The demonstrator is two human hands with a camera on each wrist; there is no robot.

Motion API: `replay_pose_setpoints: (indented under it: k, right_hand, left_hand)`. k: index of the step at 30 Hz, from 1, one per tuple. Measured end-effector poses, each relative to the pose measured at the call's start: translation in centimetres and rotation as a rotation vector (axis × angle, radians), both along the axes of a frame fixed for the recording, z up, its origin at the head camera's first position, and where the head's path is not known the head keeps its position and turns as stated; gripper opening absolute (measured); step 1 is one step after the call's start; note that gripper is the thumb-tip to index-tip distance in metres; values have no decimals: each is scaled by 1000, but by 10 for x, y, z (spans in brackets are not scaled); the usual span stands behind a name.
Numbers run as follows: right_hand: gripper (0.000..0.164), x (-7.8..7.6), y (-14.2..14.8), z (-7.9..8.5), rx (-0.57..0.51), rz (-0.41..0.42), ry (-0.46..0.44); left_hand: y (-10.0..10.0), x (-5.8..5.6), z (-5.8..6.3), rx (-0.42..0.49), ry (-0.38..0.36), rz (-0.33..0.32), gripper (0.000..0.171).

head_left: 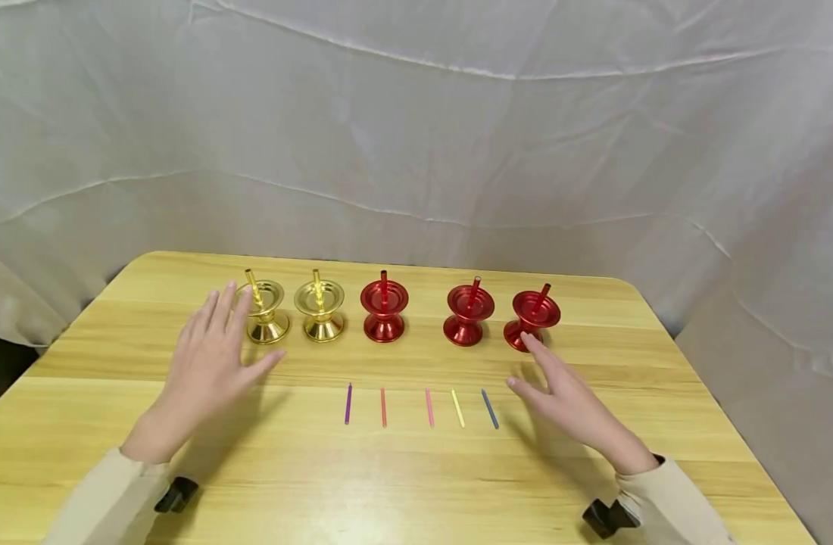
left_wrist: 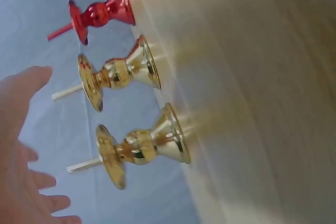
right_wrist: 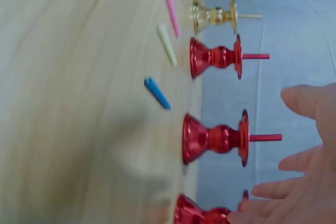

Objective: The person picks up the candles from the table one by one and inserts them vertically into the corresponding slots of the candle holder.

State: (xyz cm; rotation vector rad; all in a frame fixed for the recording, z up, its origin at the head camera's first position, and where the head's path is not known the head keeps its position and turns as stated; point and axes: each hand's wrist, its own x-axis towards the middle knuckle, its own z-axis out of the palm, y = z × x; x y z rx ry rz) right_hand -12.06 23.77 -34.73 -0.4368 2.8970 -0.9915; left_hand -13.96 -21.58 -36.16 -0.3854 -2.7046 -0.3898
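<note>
My left hand (head_left: 212,363), fingers spread and holding nothing, hovers in front of the leftmost gold candle holder (head_left: 267,325); its fingertips overlap that holder's dish in the head view. A second gold candle holder (left_wrist: 119,73) stands beside it. On the other side, my right hand (head_left: 569,397) is held out with straight fingers, its fingertips overlapping the base of the rightmost red candle holder (head_left: 535,309). Two more red candle holders (head_left: 384,306) (right_wrist: 215,139) stand further in along the row. Thin sticks like small candles lie between the hands: purple (head_left: 348,403), coral, pink, yellow and blue (right_wrist: 157,93).
The holders stand upright in a row toward the far side of the wooden table (head_left: 416,484), each with a thin tube rising from its dish. A pale cloth (head_left: 416,136) hangs behind the table and along its right side. Black wrist straps (head_left: 176,494) show at both sleeves.
</note>
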Motion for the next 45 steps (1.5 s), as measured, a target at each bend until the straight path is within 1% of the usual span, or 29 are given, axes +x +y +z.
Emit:
replay_pose_setpoints:
  k: [2, 4, 5, 8, 10, 12, 15, 18, 21, 25, 28, 30, 36, 40, 43, 45]
  right_hand:
    - [69, 0, -1, -2, -67, -7, -21]
    - [62, 0, -3, -5, -126, -19, -42]
    - [58, 0, -3, -7, -149, -22, -51]
    - [48, -1, -6, -14, -199, -42, -85]
    - [44, -2, -7, -18, -205, -53, -99]
    - [40, -3, -9, -23, -218, -68, -114]
    - [37, -4, -13, -30, -221, -75, -124]
    - [34, -3, -17, -35, -200, -92, -136]
    - [31, -2, -20, -37, -176, -102, -147]
    - [28, -3, -24, -39, -144, -106, -170]
    - [24, -4, -27, -39, -117, -113, -176]
    - [22, -4, -29, -39, -97, -117, -163]
    - [24, -5, -34, -39, -41, -147, -140]
    - [23, -6, -38, -40, -7, -154, -110]
    - [19, -7, -41, -42, 18, -145, -74]
    - [15, -8, -42, -43, 30, -139, -54]
  left_hand:
    - [-3, -5, -1, 125, -38, 31, 97]
    - [-6, -11, -3, 249, -96, 62, 102]
    - [-8, -15, -4, 294, -128, 76, 105]
    - [-11, -29, -8, 382, -212, 100, 112]
    - [-13, -37, -10, 435, -267, 102, 115]
    - [-16, -45, -12, 487, -306, 97, 116]
    - [-19, -54, -13, 603, -368, 85, 116]
    - [-22, -60, -14, 687, -434, 86, 115]
    - [-24, -63, -15, 717, -497, 98, 114]
    - [-26, -65, -16, 714, -545, 100, 113]
    - [-26, -66, -18, 710, -548, 93, 113]
    - [-26, -67, -19, 706, -548, 87, 110]
    - [-24, -70, -20, 697, -557, 63, 105]
    - [-24, -70, -20, 733, -546, 51, 102]
    - [-25, -71, -20, 759, -541, 47, 101]
    - [-26, -71, -20, 760, -545, 42, 100]
